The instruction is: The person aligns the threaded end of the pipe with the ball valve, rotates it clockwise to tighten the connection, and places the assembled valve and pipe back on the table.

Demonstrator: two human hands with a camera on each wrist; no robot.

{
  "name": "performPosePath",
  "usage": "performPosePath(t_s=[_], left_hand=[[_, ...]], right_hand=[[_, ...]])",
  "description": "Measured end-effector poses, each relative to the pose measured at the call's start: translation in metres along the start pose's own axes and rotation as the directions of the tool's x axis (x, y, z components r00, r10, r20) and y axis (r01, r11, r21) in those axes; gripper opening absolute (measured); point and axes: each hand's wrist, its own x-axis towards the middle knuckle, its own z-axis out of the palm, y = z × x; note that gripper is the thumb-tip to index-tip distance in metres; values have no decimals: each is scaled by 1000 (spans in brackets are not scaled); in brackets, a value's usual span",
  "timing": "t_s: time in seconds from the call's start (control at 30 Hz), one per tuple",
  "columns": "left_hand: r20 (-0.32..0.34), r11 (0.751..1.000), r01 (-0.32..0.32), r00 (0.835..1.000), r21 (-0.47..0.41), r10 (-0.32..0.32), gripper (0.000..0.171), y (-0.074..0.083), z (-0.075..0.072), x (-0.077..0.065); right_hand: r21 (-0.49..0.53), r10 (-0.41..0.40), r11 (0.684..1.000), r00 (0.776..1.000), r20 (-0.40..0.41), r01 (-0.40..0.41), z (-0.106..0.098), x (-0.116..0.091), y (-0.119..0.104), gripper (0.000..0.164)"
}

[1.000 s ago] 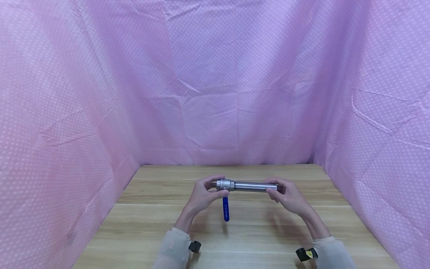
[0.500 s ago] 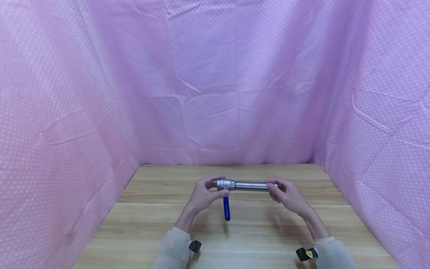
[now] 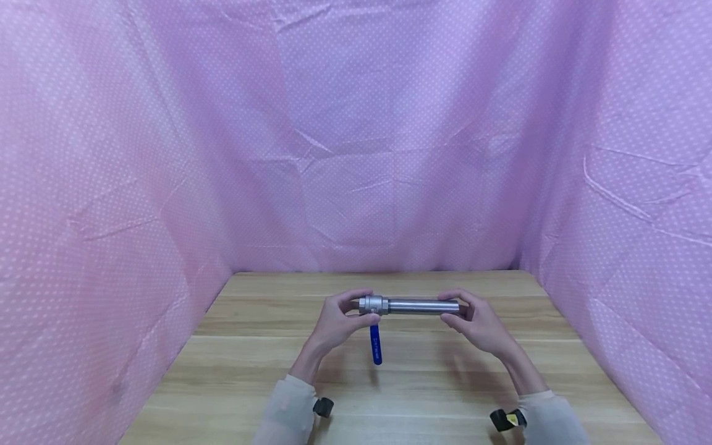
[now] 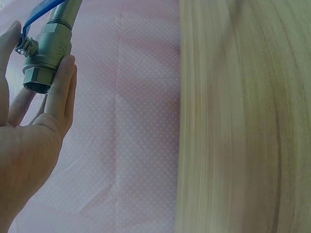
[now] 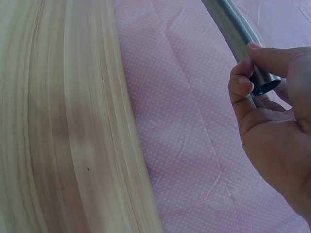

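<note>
Above the table, a silver ball valve (image 3: 374, 305) with a blue lever handle (image 3: 376, 345) is joined to a straight metal pipe (image 3: 423, 306), which runs level to the right. The valve body is gripped between the thumb and fingers of my left hand (image 3: 336, 322); the lever points towards me. At the pipe's far right end, my right hand (image 3: 479, 322) holds it with thumb and fingers. The left wrist view shows the valve's hexagonal end (image 4: 39, 77) and threads where the pipe enters. An open pipe end (image 5: 266, 86) shows between the fingers in the right wrist view.
A light wooden table (image 3: 389, 395) lies below both hands. Pink dotted cloth (image 3: 356, 154) hangs behind it and on both sides. Each forearm wears a pale sleeve (image 3: 286, 411) and a black wrist strap (image 3: 507, 420).
My right thumb and fingers have shifted on the pipe, the thumb rising over its side and then dropping to its lower edge. The lever has swung very slightly right; my left hand keeps its place.
</note>
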Motion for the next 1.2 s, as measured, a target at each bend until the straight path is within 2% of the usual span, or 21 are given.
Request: performPosePath(t_s=[0.37, 0.73, 0.9, 1.2], left_hand=[[0, 1000, 1, 1000, -4, -1, 61, 0, 1, -1], [3, 1000, -6, 1000, -5, 6, 62, -1, 1, 0], [4, 1000, -5, 1000, -3, 5, 62, -1, 1, -1], [2, 1000, -8, 1000, 1, 8, 61, 0, 2, -2]], right_hand=[[-30, 12, 999, 1000, -8, -12, 0, -1, -3, 36], [-30, -25, 999, 1000, -12, 25, -1, -1, -2, 26], [-15, -9, 1000, 1000, -13, 9, -1, -2, 0, 21], [5, -18, 1000, 999, 35, 18, -2, -1, 2, 15]])
